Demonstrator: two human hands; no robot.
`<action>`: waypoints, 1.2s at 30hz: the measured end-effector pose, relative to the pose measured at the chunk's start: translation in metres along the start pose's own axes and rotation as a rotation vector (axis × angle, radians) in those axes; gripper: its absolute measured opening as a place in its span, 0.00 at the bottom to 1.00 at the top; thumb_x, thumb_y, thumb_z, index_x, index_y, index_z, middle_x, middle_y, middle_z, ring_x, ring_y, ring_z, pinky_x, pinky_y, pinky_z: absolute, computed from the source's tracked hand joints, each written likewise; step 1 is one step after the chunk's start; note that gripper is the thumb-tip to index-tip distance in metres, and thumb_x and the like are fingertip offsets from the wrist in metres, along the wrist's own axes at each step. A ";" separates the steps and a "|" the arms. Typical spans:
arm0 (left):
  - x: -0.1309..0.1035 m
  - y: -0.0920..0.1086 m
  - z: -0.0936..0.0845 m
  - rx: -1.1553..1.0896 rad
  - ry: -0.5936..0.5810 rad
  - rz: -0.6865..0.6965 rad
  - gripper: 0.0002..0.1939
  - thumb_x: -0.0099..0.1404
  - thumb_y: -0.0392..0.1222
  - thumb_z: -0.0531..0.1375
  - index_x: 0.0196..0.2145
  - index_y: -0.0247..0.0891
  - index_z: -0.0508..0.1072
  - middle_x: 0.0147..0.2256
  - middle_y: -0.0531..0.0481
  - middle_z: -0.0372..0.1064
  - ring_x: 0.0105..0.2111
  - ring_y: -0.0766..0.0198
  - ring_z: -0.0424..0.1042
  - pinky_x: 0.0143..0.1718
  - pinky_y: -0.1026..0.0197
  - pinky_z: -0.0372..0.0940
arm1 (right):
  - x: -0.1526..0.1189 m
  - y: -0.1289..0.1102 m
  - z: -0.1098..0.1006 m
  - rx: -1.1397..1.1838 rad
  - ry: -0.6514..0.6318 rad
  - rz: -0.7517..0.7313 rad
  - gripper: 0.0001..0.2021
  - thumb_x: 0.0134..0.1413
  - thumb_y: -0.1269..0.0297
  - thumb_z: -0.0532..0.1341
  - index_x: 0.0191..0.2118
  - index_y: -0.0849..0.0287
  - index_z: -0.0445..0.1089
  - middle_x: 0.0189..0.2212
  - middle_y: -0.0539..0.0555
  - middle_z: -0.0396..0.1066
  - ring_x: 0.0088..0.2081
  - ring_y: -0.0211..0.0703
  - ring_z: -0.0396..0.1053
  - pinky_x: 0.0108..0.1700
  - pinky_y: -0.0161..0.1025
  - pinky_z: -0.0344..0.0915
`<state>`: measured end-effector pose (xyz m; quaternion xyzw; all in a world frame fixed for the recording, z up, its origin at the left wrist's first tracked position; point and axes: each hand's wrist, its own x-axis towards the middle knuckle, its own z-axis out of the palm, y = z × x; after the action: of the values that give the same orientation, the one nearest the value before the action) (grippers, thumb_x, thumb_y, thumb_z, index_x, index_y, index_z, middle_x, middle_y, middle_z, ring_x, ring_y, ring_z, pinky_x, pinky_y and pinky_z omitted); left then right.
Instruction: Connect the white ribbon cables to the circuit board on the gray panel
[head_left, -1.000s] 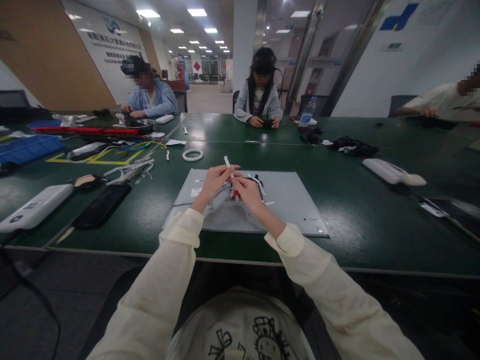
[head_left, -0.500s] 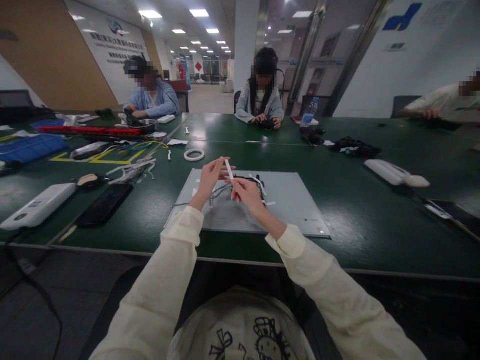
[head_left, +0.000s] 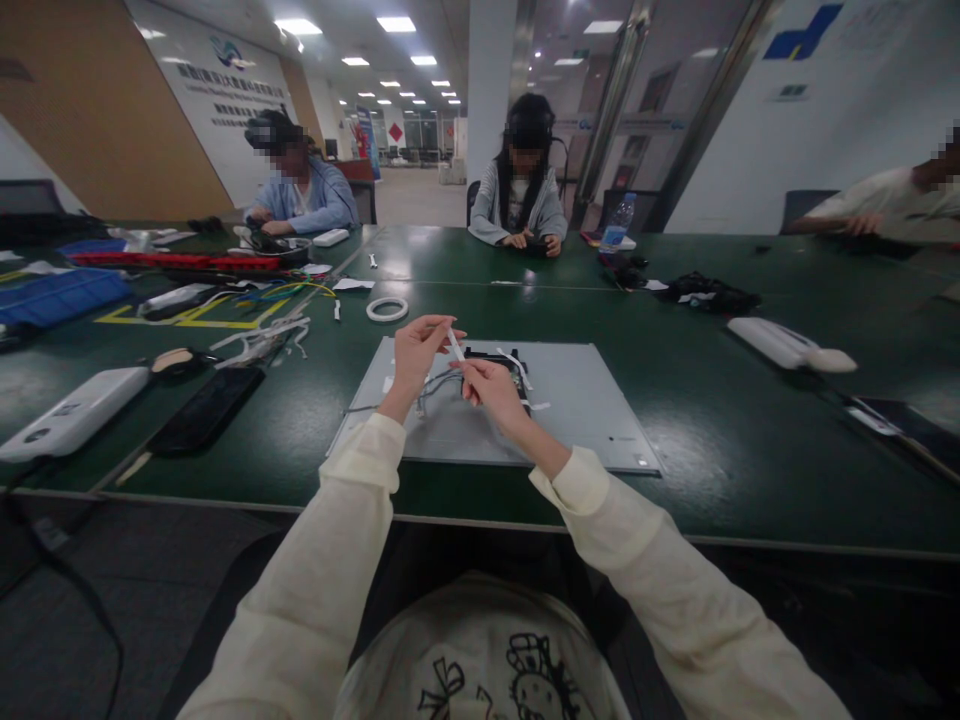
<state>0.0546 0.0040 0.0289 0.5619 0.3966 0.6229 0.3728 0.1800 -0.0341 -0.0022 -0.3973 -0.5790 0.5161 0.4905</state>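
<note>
A short white strip of tape (head_left: 455, 346) is stretched between my two hands in the head view. My left hand (head_left: 417, 358) pinches its upper end, and my right hand (head_left: 489, 388) grips the lower end between thumb and finger. Beneath them lies a flat grey panel (head_left: 585, 410) on the green table. On the panel sits a black part with a circuit board (head_left: 517, 378), partly hidden behind my right hand, with white tape pieces (head_left: 535, 406) stuck around it. Thin grey cables (head_left: 442, 380) run from it to the left, partly behind my left hand.
A white tape roll (head_left: 387, 310) lies beyond the panel. On the left are a black phone (head_left: 206, 410), a white power bank (head_left: 75, 412) and a blue tray (head_left: 64, 297). A white device (head_left: 784, 345) lies on the right. Several people sit around the table (head_left: 750, 460).
Both hands stay nearly in place, still holding the strip. The strip has turned slightly and shows less of its length. The view has shifted very slightly.
</note>
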 end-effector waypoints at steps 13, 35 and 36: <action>0.004 -0.008 -0.004 0.002 0.112 0.066 0.15 0.56 0.50 0.60 0.34 0.34 0.72 0.27 0.47 0.74 0.22 0.65 0.73 0.18 0.69 0.61 | -0.005 -0.005 0.007 -0.056 -0.219 0.018 0.17 0.58 0.58 0.50 0.40 0.66 0.70 0.12 0.46 0.63 0.11 0.30 0.57 0.14 0.26 0.52; 0.006 -0.014 -0.005 0.024 0.040 -0.064 0.13 0.55 0.47 0.59 0.32 0.33 0.71 0.25 0.48 0.73 0.16 0.70 0.67 0.16 0.69 0.62 | -0.007 -0.007 -0.001 -0.084 0.278 -0.181 0.17 0.54 0.51 0.54 0.26 0.60 0.66 0.20 0.49 0.65 0.22 0.33 0.62 0.23 0.29 0.57; 0.006 -0.013 -0.004 0.024 0.031 -0.057 0.13 0.55 0.47 0.59 0.33 0.33 0.71 0.25 0.48 0.73 0.16 0.70 0.67 0.16 0.69 0.62 | -0.004 -0.006 -0.003 -0.074 0.309 -0.191 0.16 0.53 0.52 0.55 0.28 0.60 0.67 0.24 0.50 0.67 0.26 0.34 0.65 0.26 0.29 0.59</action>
<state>0.0505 0.0140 0.0192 0.5451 0.4254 0.6158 0.3777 0.1841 -0.0386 0.0034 -0.4328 -0.5503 0.3783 0.6056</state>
